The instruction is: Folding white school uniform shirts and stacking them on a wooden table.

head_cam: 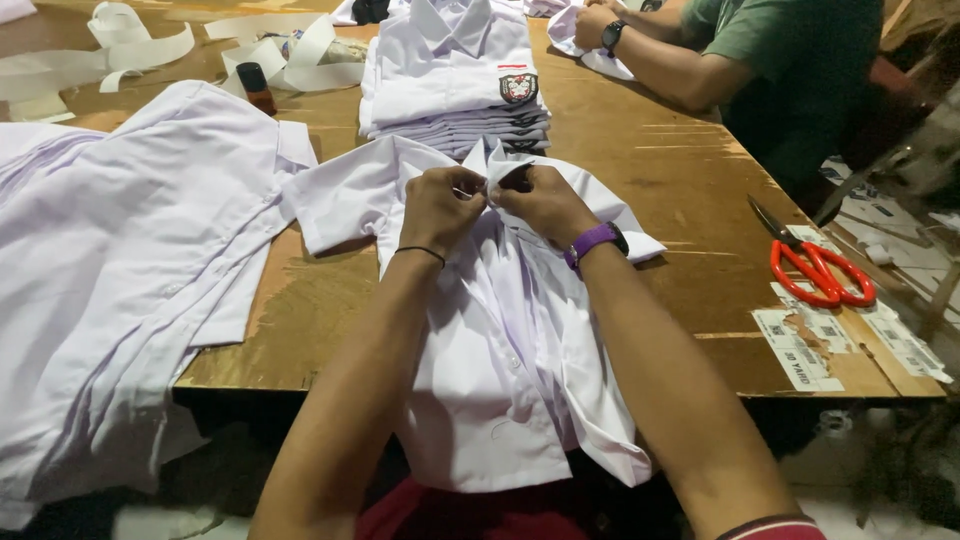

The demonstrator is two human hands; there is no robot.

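Pinching the collar of a white shirt [505, 330] with both hands, the person works right at the neck opening, shirt laid front-up and lengthwise so the hem hangs off the near edge of the table [660, 170] toward the lap. Left hand [440, 205]: fingers curled tight, thumb and forefinger nipping cloth just below the collar; thin dark band at the wrist. Right hand [540, 200]: likewise closed in a pinch on the facing edge of the placket; purple watch [592, 240] on the wrist. The two hands nearly touch, which fits fastening at the top button, though the button itself is hidden under the fingers. Sleeves spread flat to either side, probably so the front lies smooth. Just beyond the collar, one neat stack of folded shirts [455, 85], badge pocket up; exact count in the stack cannot be told, several layers at least. To the left, a loose heap of unfolded white shirts [120, 280] spills over the table edge. One pair of scissors with orange handles [815, 265] near the right edge, blades closed, beside a few paper labels [800, 350]. Curled white paper strips [150, 50] at far left, one small dark bottle [256, 86] among them. One other person's arm [650, 55], wearing a dark watch, rests at the far right corner on more white cloth.
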